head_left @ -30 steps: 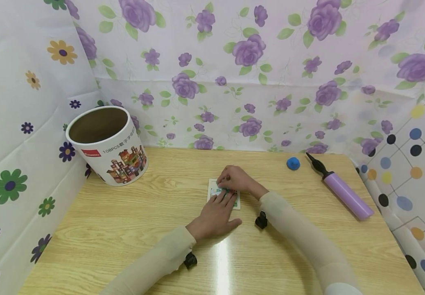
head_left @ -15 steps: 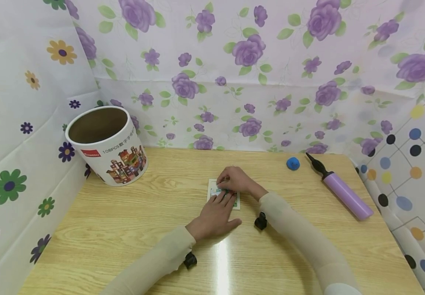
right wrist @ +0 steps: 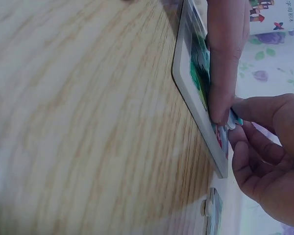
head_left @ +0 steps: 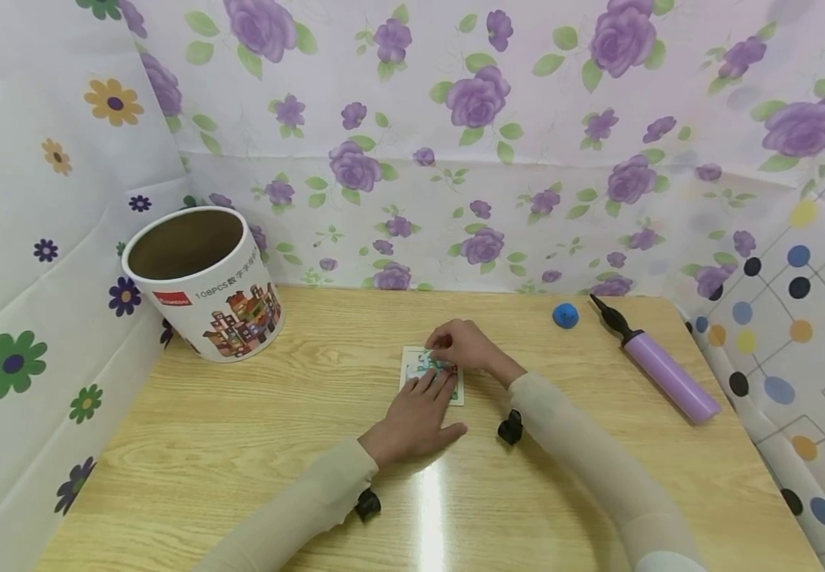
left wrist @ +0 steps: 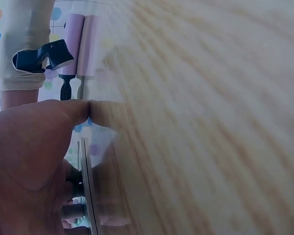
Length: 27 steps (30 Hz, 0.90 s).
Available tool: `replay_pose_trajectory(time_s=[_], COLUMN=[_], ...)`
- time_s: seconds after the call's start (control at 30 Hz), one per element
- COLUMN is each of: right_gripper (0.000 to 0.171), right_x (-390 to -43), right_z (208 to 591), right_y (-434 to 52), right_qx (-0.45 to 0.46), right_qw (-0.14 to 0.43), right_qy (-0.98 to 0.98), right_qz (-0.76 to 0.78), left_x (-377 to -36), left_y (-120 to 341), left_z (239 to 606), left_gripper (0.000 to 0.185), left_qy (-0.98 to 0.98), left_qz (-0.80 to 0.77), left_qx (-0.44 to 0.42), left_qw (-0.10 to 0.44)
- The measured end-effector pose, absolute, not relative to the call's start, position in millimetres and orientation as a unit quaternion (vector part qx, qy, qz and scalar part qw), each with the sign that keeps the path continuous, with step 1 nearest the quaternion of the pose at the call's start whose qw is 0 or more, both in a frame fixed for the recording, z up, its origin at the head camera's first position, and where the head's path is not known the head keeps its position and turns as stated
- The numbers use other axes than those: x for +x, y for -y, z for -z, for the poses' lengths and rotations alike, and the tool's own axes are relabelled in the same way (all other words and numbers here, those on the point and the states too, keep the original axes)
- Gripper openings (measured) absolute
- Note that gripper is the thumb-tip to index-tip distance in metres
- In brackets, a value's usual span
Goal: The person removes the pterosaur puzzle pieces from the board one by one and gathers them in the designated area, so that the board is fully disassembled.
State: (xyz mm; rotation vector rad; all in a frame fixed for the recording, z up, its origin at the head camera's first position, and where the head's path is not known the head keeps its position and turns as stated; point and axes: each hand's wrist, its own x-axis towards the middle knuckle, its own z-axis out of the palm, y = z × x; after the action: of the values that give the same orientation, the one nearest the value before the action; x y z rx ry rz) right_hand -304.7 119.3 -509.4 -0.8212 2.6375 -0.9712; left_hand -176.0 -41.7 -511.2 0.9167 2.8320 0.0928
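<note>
A small picture puzzle (head_left: 412, 362) in a white frame lies flat on the table. My left hand (head_left: 414, 417) rests on its near part with fingers extended, and the fingertips press the picture. At the far right edge of the puzzle, my right hand (head_left: 464, 346) has its fingers bent. In the right wrist view, that hand's thumb and fingertips pinch a small puzzle piece (right wrist: 233, 120) right beside a left fingertip. The left wrist view shows the frame's thin edge (left wrist: 88, 186) under the left fingers. Part of the picture is hidden by both hands.
A big white printed bucket (head_left: 205, 286) stands at the back left. A blue lump (head_left: 566, 315) and a purple hand pump (head_left: 670, 373) lie at the right. Beyond the frame, small flat pieces (right wrist: 213, 210) lie on the wooden table (head_left: 241, 445).
My right hand has shifted slightly to the right and away, uncovering more of the picture's upper part. The left hand stays on the puzzle. The head view has turned slightly.
</note>
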Motion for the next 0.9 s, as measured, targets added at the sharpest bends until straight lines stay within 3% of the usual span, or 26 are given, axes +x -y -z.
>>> replay_pose_trajectory(time_s=[0.47, 0.9], right_gripper=[0.016, 0.016], right_x=[-305.3, -299.5], right_z=[505.5, 494.8], right_y=[-120.6, -156.0], right_qx=[-0.264, -0.255], right_qw=[0.094, 0.074], right_qy=[-0.899, -0.905], right_qz=[0.336, 0.333], left_x=[-176.0, -177.0], left_y=[41.5, 41.7], left_z=[509.7, 512.7], left_gripper=[0.085, 0.085], left_qy=[-0.946, -0.947], left_qz=[-0.032, -0.023], left_qx=[0.312, 0.311], left_qw=[0.083, 0.082])
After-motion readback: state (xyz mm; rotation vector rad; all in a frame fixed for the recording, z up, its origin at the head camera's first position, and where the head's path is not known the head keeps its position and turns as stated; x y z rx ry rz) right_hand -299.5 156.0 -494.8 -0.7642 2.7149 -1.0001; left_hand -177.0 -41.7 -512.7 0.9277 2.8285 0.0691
